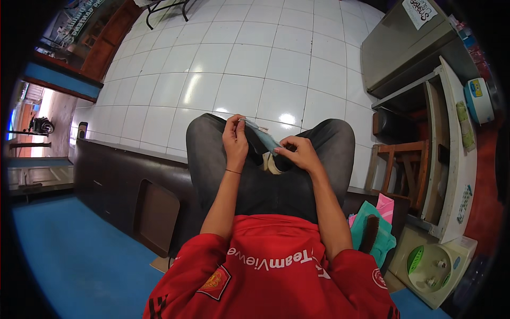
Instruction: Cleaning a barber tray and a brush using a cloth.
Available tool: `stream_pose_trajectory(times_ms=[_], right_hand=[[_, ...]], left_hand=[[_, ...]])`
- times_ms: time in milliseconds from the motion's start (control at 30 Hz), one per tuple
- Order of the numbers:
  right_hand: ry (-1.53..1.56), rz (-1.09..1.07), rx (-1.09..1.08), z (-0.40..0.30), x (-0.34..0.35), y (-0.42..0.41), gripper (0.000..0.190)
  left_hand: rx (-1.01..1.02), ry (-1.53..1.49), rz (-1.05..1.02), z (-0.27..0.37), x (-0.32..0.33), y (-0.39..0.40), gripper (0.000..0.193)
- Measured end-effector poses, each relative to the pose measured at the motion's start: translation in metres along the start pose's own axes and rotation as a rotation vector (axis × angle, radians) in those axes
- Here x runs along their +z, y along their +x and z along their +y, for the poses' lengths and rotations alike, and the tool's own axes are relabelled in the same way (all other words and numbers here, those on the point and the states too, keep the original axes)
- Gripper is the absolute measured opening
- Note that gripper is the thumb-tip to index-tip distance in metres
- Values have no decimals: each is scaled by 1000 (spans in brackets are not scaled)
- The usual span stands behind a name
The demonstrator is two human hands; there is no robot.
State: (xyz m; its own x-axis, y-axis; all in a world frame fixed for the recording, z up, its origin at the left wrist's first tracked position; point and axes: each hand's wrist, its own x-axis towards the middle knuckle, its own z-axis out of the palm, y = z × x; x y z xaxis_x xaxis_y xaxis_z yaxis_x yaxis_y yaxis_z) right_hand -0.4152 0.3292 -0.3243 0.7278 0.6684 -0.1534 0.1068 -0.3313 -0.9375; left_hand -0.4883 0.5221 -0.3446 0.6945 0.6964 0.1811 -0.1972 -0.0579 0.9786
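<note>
Between my two hands, above the gap between my knees, stretches a narrow piece of light blue fabric (263,135), with a small pale pinkish patch at its upper edge. My left hand (236,141) pinches its upper left end between thumb and fingers. At the lower right end, my right hand (299,152) grips it with thumb and curled fingers. What exactly the fabric piece is cannot be made out. Below it show pale shoes (271,164), partly hidden by my dark trousers (275,191).
I sit on a dark bench (115,167) bearing a brown tray (157,215) at left. At right, a brush (369,233) lies on teal cloth (384,243) beside pink cloth (385,204). A water dispenser (458,255), wooden stool (402,149) and refrigerator (402,44) stand further right.
</note>
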Motion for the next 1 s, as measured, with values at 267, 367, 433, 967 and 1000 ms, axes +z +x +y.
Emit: stream_pose_trajectory(times_ms=[267, 367, 433, 967, 1000], right_hand=[[134, 385, -211, 5, 0, 7, 27], [69, 255, -97, 4, -2, 2, 43], [-36, 196, -103, 9, 0, 3, 49], [-205, 193, -228, 16, 7, 9, 21], [-205, 195, -230, 19, 8, 9, 21]], left_hand=[[6, 38, 38, -1, -1, -1, 12], [-28, 77, -64, 2, 3, -6, 12], [-16, 102, -142, 5, 7, -7, 12], [82, 297, -172, 20, 16, -11, 9], [84, 297, -173, 18, 14, -10, 9]])
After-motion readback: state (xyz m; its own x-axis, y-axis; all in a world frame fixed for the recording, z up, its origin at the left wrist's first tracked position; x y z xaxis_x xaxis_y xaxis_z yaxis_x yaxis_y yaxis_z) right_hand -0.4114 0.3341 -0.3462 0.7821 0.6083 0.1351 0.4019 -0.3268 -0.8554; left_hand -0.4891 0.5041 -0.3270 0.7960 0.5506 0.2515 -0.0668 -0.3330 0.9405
